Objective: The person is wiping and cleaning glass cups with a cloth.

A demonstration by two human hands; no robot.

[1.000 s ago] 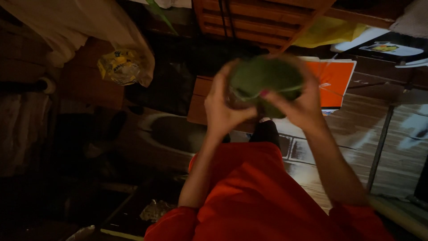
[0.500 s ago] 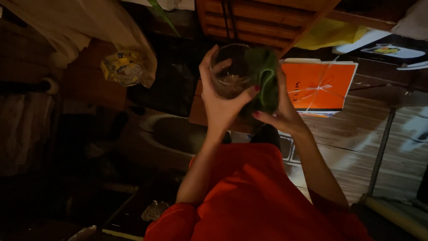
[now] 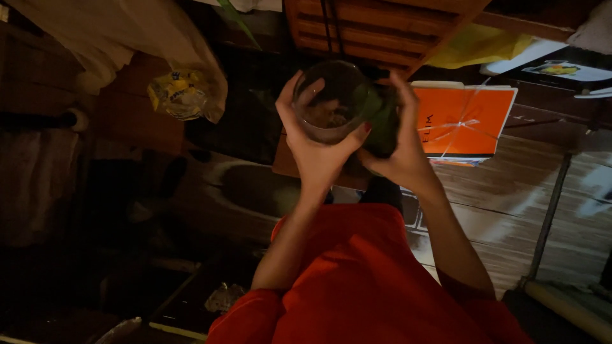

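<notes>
now the left hand (image 3: 319, 153) grips the glass (image 3: 331, 102), mouth turned up, the right hand (image 3: 398, 153) seemingly pressing a green cloth (image 3: 382, 121).

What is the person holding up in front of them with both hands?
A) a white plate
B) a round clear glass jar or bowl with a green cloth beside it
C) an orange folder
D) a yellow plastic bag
B: the left hand cups a round clear glass vessel, while the right hand presses a green cloth against its side.
</notes>
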